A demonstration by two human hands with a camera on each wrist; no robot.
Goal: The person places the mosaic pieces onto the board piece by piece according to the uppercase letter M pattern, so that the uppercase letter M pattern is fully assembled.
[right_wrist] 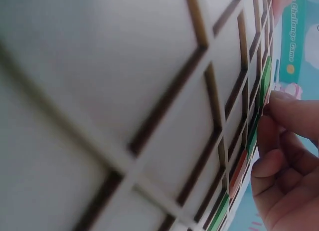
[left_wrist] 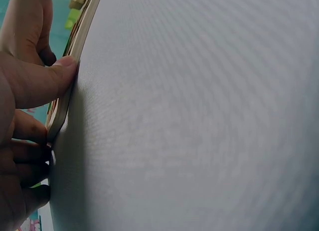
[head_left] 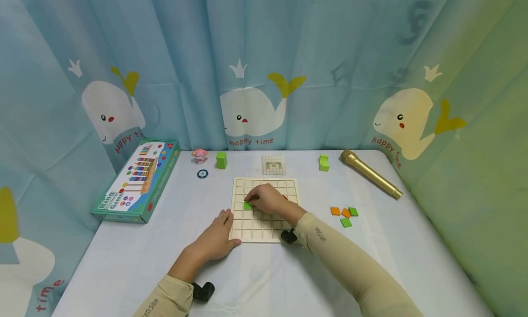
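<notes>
A square wooden grid board (head_left: 264,236) lies on the table. My left hand (head_left: 214,236) braces its near left corner, the thumb (left_wrist: 65,69) against the near edge and the extended fingers along the left side. Over the board's upper left part, my right hand (head_left: 268,198) reaches across with thumb and index finger together, pinching a small tile mostly hidden by the fingertips. Just below those fingertips a green tile (head_left: 247,206) sits in a cell. From the right wrist view, the right hand (right_wrist: 289,161) is beside a row of green and orange tiles (right_wrist: 238,173) in the grid.
To the right lie loose orange and green tiles (head_left: 346,222). Behind the board is a pattern card (head_left: 273,165). Green blocks (head_left: 221,160), a pink toy (head_left: 200,155), a round chip (head_left: 202,174) and a gold microphone (head_left: 371,174) stand around. A game box (head_left: 138,181) lies left.
</notes>
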